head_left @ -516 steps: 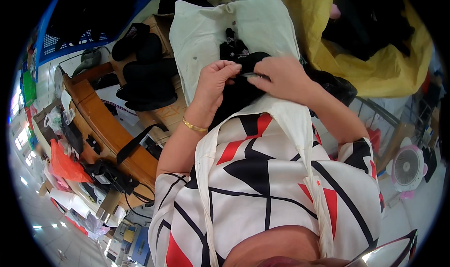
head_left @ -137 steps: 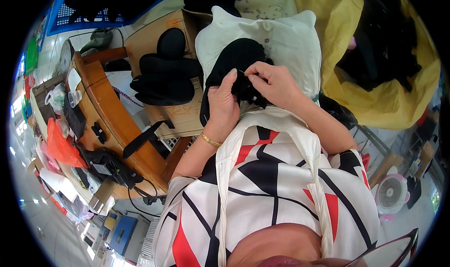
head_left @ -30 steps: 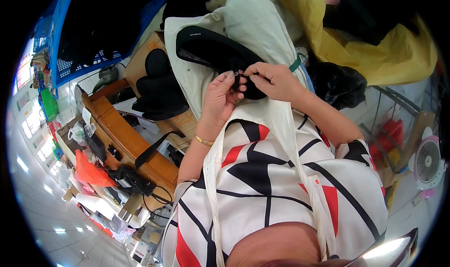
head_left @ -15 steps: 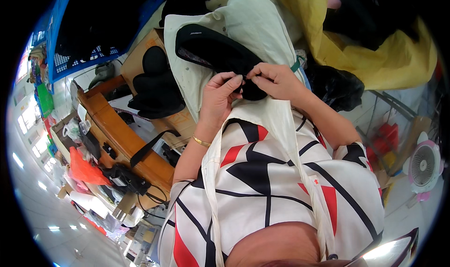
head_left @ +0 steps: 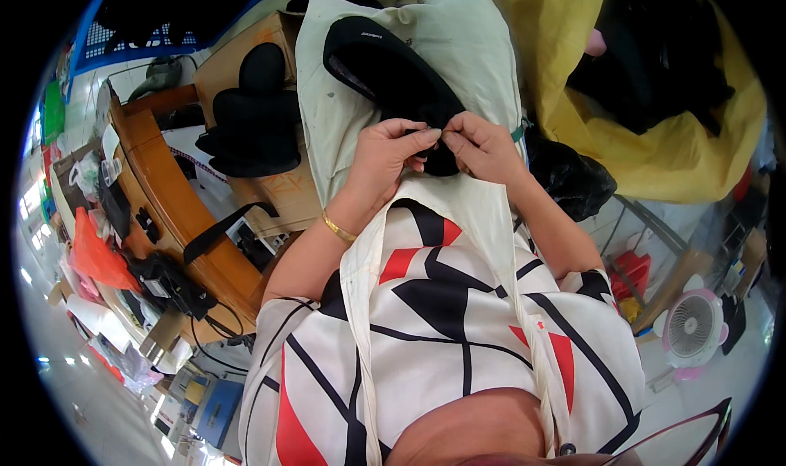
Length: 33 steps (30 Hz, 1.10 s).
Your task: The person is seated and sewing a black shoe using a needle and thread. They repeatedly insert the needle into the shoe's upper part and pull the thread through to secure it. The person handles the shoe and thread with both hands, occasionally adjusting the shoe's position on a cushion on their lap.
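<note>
Two hands (head_left: 385, 156) (head_left: 491, 148) at shoe (head_left: 409, 77), inside cushion edges (head_left: 311, 73)

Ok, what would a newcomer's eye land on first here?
Probably the boldly patterned shirt filling the lower middle. Next, the left hand and right hand meeting at the near end of a black slipper, upper centre. Then the big yellow bag, upper right, and perhaps the orange plastic, left.
</note>
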Tool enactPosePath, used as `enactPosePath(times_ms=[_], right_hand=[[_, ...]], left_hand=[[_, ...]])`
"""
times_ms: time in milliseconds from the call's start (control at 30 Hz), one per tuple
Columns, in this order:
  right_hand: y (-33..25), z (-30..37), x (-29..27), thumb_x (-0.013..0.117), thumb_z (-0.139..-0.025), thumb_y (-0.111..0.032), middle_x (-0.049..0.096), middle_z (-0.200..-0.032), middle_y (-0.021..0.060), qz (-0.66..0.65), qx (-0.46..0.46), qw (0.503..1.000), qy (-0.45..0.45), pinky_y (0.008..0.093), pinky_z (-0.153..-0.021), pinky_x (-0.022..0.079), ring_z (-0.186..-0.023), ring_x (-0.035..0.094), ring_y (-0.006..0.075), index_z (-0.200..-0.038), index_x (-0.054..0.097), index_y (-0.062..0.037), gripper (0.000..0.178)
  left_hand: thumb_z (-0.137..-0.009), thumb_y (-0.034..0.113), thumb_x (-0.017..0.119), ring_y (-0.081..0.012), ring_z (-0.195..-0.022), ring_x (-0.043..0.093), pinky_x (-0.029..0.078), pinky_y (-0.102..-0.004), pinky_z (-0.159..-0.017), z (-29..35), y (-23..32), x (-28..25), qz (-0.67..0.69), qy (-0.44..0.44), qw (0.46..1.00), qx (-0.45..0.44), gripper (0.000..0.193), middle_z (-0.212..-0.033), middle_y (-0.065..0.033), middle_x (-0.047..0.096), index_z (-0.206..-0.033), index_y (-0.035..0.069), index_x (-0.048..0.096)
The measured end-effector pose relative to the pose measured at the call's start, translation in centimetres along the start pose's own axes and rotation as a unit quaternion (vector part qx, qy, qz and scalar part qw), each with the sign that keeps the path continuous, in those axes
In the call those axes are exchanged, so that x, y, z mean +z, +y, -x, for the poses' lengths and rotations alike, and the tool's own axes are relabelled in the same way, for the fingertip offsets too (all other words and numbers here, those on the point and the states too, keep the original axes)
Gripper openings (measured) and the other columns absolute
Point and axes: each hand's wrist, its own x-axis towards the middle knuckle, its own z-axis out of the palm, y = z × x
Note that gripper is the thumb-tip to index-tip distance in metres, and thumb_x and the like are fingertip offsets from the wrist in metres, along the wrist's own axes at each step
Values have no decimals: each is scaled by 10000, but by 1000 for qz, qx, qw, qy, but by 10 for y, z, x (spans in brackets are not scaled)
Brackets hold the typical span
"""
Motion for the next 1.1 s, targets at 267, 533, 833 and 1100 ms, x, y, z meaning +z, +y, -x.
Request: enactPosePath(times_ms=[267,533,833,1100], right_hand=[[3,-2,-5,591,-945,-108,590,-737,-14,101,-106,989,-9,225,-621,439,-680,515,52,-989,601,-34,87],[6,-4,-8,570,-938,-72,601,-766,-7,105,-163,981,-18,215,-659,442,-713,510,50,-1051,606,-32,125],[1,-3,2,564,-953,-70,563,-639,-3,4,-45,999,-11,221,-486,419,-516,523,57,-968,557,-22,51],[-14,-14,-4,594,-935,-147,618,-721,45,-122,3,989,-89,231,-520,457,-589,586,92,-1254,429,-23,380]], left_hand=[[-888,98,713,-94,-691,628,523,-218,-597,0,-8,3,33,4,998,47,152,-889,-52,693,-1016,24,677],[-858,123,745,-107,-660,623,519,-222,-563,-1,-11,5,72,5,995,68,203,-833,-74,688,-996,-4,666],[-887,131,717,-97,-668,623,516,-216,-577,-2,-7,2,20,2,999,29,151,-830,-68,687,-978,17,678],[-888,142,716,-83,-667,613,504,-211,-578,-1,-6,2,-12,-3,999,34,145,-821,-29,680,-971,30,678]])
